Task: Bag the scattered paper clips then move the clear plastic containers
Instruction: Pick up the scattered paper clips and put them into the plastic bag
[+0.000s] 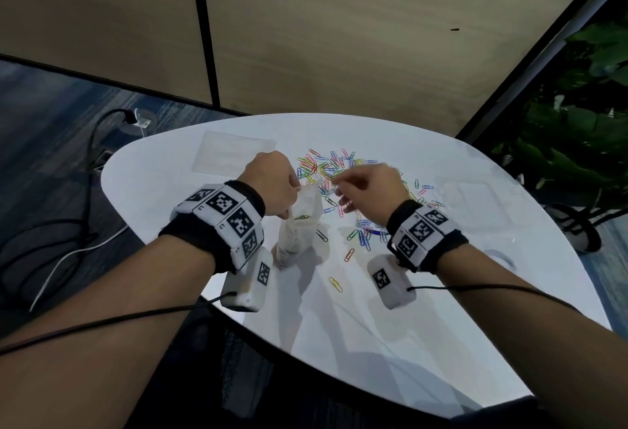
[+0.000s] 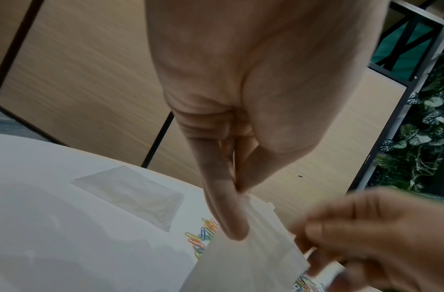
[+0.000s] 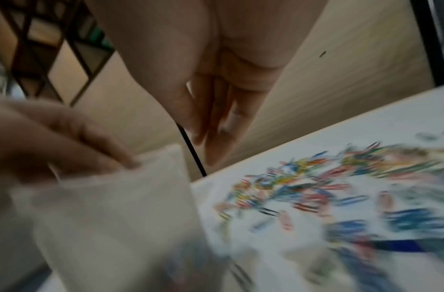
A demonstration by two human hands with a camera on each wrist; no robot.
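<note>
left hand (image 1: 272, 181) pinches bag (image 1: 299, 221) rim; right hand (image 1: 370, 187) beside it

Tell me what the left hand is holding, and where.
The left hand pinches the clear bag by its top edge, between thumb and fingers.

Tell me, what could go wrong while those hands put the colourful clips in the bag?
1. The left hand pinches only one edge of the floppy clear bag, so its mouth may fold shut or the bag may tip and spill the few clips inside.
2. The right hand is blurred beside the bag's mouth and could knock clips aside.
3. Stray paper clips lie near the table edge and might get swept off.
</note>
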